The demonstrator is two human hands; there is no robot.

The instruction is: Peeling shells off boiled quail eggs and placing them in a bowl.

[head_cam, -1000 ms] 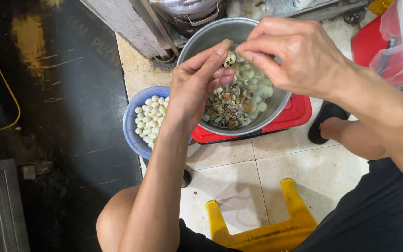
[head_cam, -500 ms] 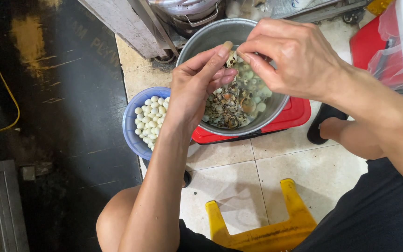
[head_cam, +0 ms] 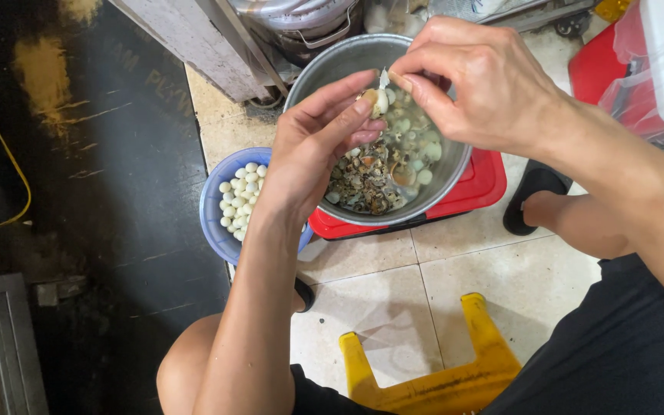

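since before, right hand (head_cam: 479, 91) lifts shell off the egg (head_cam: 379, 100) pinched by left hand (head_cam: 318, 146).

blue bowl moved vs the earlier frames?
No. The blue bowl sits in the same spot on the floor, left of the metal pot and against the red tray, as before.

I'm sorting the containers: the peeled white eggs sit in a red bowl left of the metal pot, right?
Not quite. The head view shows the peeled white eggs in a blue bowl, not a red one. It does sit left of the metal pot.
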